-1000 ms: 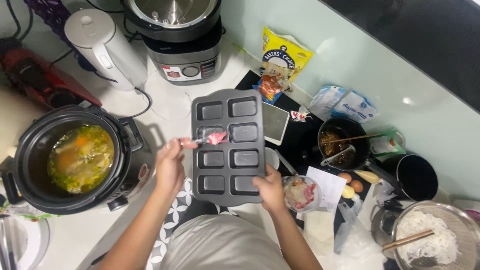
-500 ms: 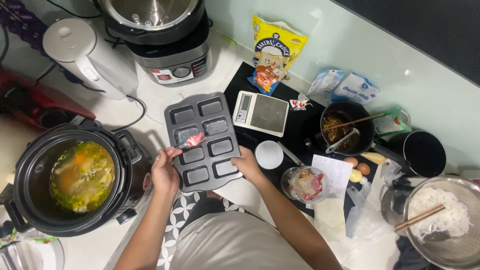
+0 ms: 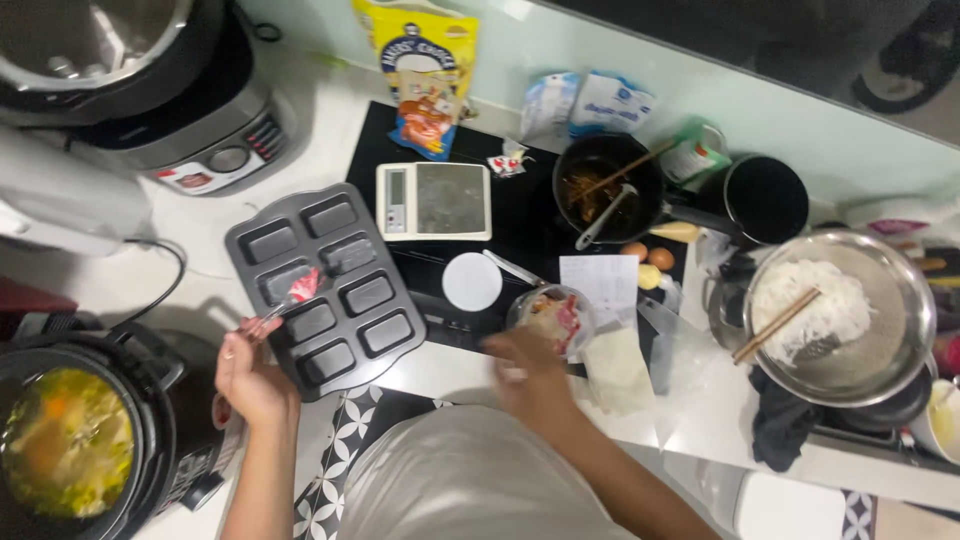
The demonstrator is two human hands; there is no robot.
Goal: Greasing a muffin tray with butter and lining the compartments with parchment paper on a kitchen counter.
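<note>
A dark grey baking tray (image 3: pixel 345 330) with several rectangular cavities lies on the counter in front of me. My left hand (image 3: pixel 250 378) grips a small brush (image 3: pixel 295 295) whose reddish tip rests on a cavity at the tray's left side. My right hand (image 3: pixel 528 370) is blurred and reaches toward a small clear bowl (image 3: pixel 552 318) holding something red and white; it is at the bowl's near side, and whether it touches is unclear.
A kitchen scale (image 3: pixel 435 200) and white lid (image 3: pixel 471 281) sit behind the tray. A slow cooker of soup (image 3: pixel 65 450) is at left, a pressure cooker (image 3: pixel 130 90) at back left. A dark pot (image 3: pixel 605 185), eggs (image 3: pixel 647 255) and a steel bowl of flour with chopsticks (image 3: pixel 835 315) stand to the right.
The tray, held up in both hands a second ago, now lies on the counter. My right hand has left it and moved right toward the clear bowl. The camera view shifted right.
</note>
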